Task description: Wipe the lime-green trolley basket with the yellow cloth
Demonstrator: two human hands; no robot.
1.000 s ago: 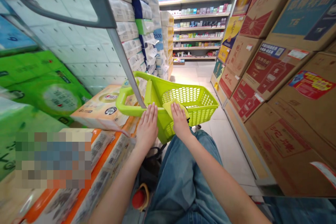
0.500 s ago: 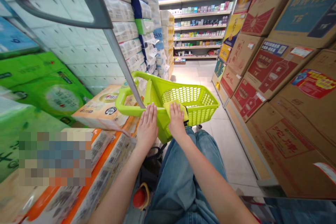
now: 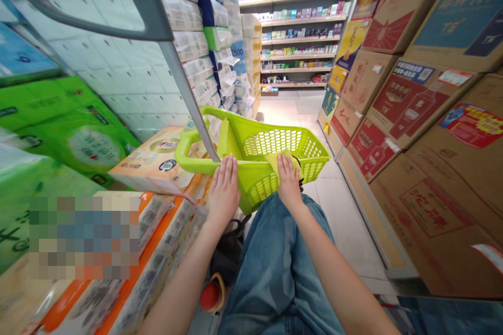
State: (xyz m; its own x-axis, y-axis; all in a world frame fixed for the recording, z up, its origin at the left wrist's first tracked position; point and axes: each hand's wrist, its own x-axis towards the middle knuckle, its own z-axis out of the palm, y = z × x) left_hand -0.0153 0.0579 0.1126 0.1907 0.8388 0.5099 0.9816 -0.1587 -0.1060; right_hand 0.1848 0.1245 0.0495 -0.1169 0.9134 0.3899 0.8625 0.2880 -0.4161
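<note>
A lime-green rolling shopping basket (image 3: 251,196) with perforated walls stands before my knees, its grey pull handle (image 3: 183,89) extended up to the left. My left hand (image 3: 223,188) holds the near rim beside the foot of that handle, fingers laid together over the edge and the thumb hidden. Farther right along the same rim, my right hand (image 3: 290,183) presses a yellow cloth (image 3: 275,158) against the plastic. The cloth drapes over the rim, with a dark edge showing at its right side. Inside, the visible part of the basket shows bare green plastic.
Packs of tissue paper (image 3: 153,159) and wrapped bundles (image 3: 157,220) are stacked close on my left. Cardboard cartons (image 3: 428,204) form a wall on the right. Product shelves (image 3: 298,39) stand at the aisle's far end. A red-topped object (image 3: 210,296) sits low by my leg.
My right hand has slid the yellow cloth rightward along the basket's near rim, away from my left hand. My left hand stays at its place on the rim.
</note>
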